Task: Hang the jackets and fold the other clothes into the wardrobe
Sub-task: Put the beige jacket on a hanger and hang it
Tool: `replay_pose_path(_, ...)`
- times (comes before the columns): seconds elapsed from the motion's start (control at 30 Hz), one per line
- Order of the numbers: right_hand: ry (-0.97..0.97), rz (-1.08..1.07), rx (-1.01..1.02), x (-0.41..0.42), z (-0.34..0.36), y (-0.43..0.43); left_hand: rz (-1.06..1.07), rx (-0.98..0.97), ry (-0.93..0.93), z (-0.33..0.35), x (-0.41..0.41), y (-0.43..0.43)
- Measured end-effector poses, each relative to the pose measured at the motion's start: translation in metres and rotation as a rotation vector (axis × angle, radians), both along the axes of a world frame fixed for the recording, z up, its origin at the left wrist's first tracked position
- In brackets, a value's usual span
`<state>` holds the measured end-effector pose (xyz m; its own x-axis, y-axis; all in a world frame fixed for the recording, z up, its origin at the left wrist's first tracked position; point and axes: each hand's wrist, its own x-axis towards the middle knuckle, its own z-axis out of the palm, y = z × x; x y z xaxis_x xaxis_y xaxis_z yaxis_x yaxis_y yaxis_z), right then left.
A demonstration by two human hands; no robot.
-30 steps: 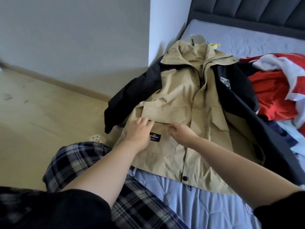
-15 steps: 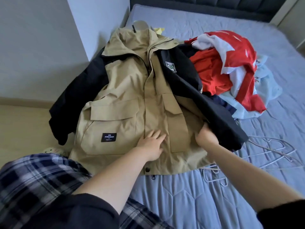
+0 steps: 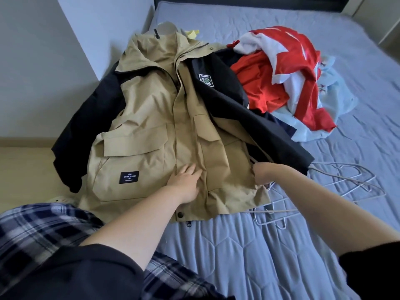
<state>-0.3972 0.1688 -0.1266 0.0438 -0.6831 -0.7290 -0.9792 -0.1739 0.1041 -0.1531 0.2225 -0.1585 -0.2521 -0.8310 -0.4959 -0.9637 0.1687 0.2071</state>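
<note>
A khaki jacket with black sleeves (image 3: 151, 118) lies front up on the grey-blue bed (image 3: 238, 256), its collar towards the headboard. My left hand (image 3: 186, 182) rests flat on the jacket's lower front, next to the placket. My right hand (image 3: 263, 175) grips the jacket's right edge near the hem, fingers curled round the fabric. Beside the jacket, to the right, is a heap of red, white and pale blue clothes (image 3: 287, 83). Several thin wire hangers (image 3: 337, 180) lie on the bed below that heap, partly under the jacket's hem.
A grey wall corner (image 3: 97, 50) stands at the bed's left side, with wooden floor (image 3: 23, 169) below it. My knee in plaid trousers (image 3: 43, 230) is at the bed's left edge. The dark headboard runs along the top.
My view swung right over the bed. My left hand slid from the left pocket to the placket. My right hand moved to the jacket's right edge and took hold of it.
</note>
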Motion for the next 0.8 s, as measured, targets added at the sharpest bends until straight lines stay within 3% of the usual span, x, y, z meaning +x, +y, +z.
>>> replay_pose_path(0.17,0.144,0.277,0.013,-0.009,-0.003,0.010,0.000,0.001,0.012,0.002,0.001,0.003)
replay_pose_path(0.33,0.176,0.373,0.046,-0.012,0.002,0.017,0.010,0.012,0.026,0.002,0.003,0.003)
replay_pose_path(0.5,0.270,0.375,0.465,0.003,0.011,0.035,0.012,0.017,0.050,0.000,0.004,0.002)
replay_pose_path(0.6,0.073,0.409,0.561,0.014,0.019,0.045,0.016,0.012,0.066,-0.001,0.006,0.002)
replay_pose_path(0.7,-0.220,0.348,0.489,0.030,0.024,0.045,0.030,0.018,0.101,0.000,0.007,0.001)
replay_pose_path(0.8,-0.325,0.309,0.386,0.050,0.024,0.043,0.147,0.029,0.280,0.010,0.010,-0.003)
